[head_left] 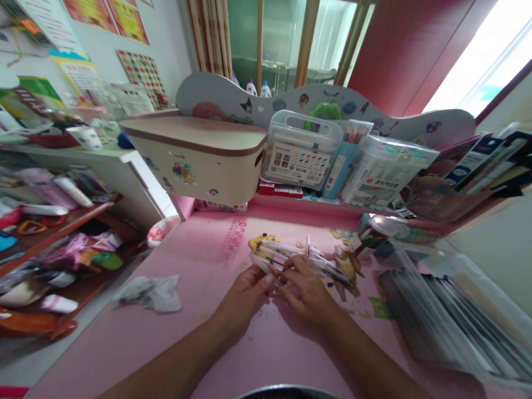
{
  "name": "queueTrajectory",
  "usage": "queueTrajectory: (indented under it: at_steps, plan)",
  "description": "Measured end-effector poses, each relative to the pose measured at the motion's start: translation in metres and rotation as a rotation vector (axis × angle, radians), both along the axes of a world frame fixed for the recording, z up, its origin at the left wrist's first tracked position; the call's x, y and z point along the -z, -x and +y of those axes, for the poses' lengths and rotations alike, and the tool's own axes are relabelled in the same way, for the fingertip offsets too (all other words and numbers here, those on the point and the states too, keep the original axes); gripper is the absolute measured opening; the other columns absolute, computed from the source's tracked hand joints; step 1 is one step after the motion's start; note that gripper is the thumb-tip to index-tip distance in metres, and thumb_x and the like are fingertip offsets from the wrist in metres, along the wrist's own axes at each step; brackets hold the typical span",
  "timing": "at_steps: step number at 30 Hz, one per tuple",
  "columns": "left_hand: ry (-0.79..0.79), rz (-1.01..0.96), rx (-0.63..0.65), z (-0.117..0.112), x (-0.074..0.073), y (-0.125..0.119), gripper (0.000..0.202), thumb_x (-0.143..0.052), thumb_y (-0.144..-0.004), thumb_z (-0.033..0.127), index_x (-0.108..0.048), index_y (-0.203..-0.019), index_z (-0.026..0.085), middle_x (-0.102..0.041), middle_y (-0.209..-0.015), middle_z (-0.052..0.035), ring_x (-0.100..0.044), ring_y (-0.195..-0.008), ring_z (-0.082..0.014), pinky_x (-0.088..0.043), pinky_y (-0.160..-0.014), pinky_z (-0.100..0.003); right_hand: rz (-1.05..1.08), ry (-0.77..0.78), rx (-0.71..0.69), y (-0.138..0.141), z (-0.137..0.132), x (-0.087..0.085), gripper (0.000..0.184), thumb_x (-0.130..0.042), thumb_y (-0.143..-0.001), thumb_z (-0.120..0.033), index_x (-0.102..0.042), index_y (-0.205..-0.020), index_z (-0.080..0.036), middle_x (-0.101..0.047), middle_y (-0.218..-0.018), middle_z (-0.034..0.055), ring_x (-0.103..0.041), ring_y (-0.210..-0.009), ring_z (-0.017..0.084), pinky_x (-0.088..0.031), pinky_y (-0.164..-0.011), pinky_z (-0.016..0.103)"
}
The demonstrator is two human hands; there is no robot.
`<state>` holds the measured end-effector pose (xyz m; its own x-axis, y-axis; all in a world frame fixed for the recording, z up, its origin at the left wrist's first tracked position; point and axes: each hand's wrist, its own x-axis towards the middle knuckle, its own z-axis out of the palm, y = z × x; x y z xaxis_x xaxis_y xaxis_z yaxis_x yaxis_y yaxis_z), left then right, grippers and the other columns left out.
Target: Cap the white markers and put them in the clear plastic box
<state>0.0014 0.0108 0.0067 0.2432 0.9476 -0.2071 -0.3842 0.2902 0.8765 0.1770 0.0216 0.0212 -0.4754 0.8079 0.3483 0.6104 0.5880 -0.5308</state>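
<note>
Over the pink desk, my left hand [247, 291] is closed, thumb and fingers pinching a slim whitish pen [261, 264]. The pen slants down towards my right hand [305, 285], whose bent fingers meet its lower end. Exactly where the right fingertips grip is partly hidden. Just beyond both hands lies a loose pile of thin pens [332, 265], some clear or white and some with dark parts. A small black cap-like piece [330, 285] rests beside the pile.
A crumpled white tissue [160, 293] lies on the pink desk [195, 343] at left. To the right stands a clear bin [457, 321] of dark-edged sleeves. Behind, a shelf carries a lidded beige box [199, 163], a marker case [301, 158] and pen packs. A round rim [286, 389] shows at the front.
</note>
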Motion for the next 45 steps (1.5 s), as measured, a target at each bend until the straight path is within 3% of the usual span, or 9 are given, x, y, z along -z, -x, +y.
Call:
queueTrajectory:
  at_steps: [4,8,18,23,28,31,35,40,45]
  plan:
    - [0.031,0.078,-0.093,0.002,-0.002,0.002,0.033,-0.07,-0.078,0.047,-0.064,-0.086,0.016,-0.063,-0.077,-0.002,-0.053,-0.058,-0.0116,-0.045,-0.051,-0.022,0.019,-0.059,0.164,-0.002,0.005,0.002,0.013,-0.056,-0.085,-0.015,-0.067,-0.089,-0.021,-0.058,-0.097,0.0062,-0.05,-0.095,0.023,-0.041,-0.086,0.038]
    - [0.102,0.173,-0.116,0.004,-0.002,0.005,0.034,-0.063,-0.082,0.05,-0.061,-0.08,0.016,-0.059,-0.066,-0.0003,-0.051,-0.051,-0.0108,-0.039,-0.043,-0.02,-0.132,-0.073,0.304,-0.002,0.015,0.014,0.02,-0.056,-0.086,-0.013,-0.071,-0.093,-0.022,-0.06,-0.101,0.0078,-0.048,-0.097,0.025,-0.037,-0.087,0.04]
    - [0.126,0.133,-0.138,0.005,0.004,0.0,0.035,-0.073,-0.075,0.045,-0.062,-0.084,0.014,-0.068,-0.077,-0.0048,-0.061,-0.065,-0.0133,-0.05,-0.063,-0.026,-0.399,-0.045,0.373,0.003,0.021,0.02,0.009,-0.063,-0.085,-0.018,-0.071,-0.085,-0.021,-0.061,-0.099,0.0084,-0.046,-0.096,0.027,-0.034,-0.085,0.039]
    - [0.184,0.119,-0.134,0.005,0.006,-0.002,0.034,-0.077,-0.073,0.041,-0.062,-0.087,0.014,-0.07,-0.09,-0.0089,-0.067,-0.082,-0.0189,-0.053,-0.08,-0.033,-0.369,-0.065,0.423,0.001,0.019,0.016,0.01,-0.06,-0.082,-0.013,-0.068,-0.078,-0.019,-0.063,-0.093,0.01,-0.049,-0.095,0.028,-0.036,-0.085,0.04]
    - [0.161,0.12,-0.119,0.005,0.008,0.001,0.031,-0.075,-0.076,0.041,-0.066,-0.09,0.014,-0.069,-0.093,-0.0078,-0.065,-0.087,-0.0175,-0.052,-0.081,-0.029,-0.129,-0.023,0.437,-0.011,0.017,0.017,0.012,-0.054,-0.079,-0.012,-0.061,-0.074,-0.019,-0.063,-0.081,0.0066,-0.054,-0.083,0.023,-0.041,-0.079,0.036]
    - [0.129,0.128,-0.064,0.004,0.009,0.003,0.03,-0.072,-0.078,0.042,-0.066,-0.088,0.014,-0.066,-0.079,-0.0034,-0.06,-0.069,-0.0118,-0.048,-0.062,-0.021,0.328,0.222,0.372,-0.015,0.014,0.016,0.011,-0.053,-0.078,-0.015,-0.061,-0.083,-0.019,-0.064,-0.082,0.0046,-0.058,-0.078,0.02,-0.045,-0.072,0.032]
    - [0.134,0.133,0.098,-0.003,0.008,0.002,0.03,-0.069,-0.08,0.044,-0.064,-0.081,0.015,-0.055,-0.06,0.0031,-0.039,-0.043,-0.0053,-0.025,-0.041,-0.017,0.812,0.507,0.297,-0.017,0.008,0.006,0.022,-0.059,-0.079,-0.024,-0.065,-0.1,-0.021,-0.067,-0.093,0.0045,-0.061,-0.081,0.019,-0.048,-0.073,0.032]
    - [0.13,0.081,0.152,-0.012,0.001,-0.003,0.032,-0.077,-0.073,0.041,-0.071,-0.087,0.013,-0.058,-0.071,-0.0004,-0.047,-0.058,-0.0066,-0.032,-0.054,-0.018,1.125,0.747,0.227,-0.019,0.007,-0.008,0.016,-0.074,-0.069,-0.024,-0.065,-0.081,-0.021,-0.065,-0.072,-0.0012,-0.057,-0.066,0.014,-0.046,-0.065,0.027]
    - [0.066,0.128,0.192,-0.012,0.0,-0.003,0.032,-0.077,-0.073,0.043,-0.073,-0.083,0.013,-0.056,-0.069,-0.0001,-0.04,-0.057,-0.0072,-0.027,-0.053,-0.02,1.23,0.721,0.219,-0.018,0.006,-0.011,0.019,-0.079,-0.064,-0.022,-0.064,-0.076,-0.022,-0.07,-0.079,-0.0001,-0.059,-0.073,0.015,-0.048,-0.068,0.028]
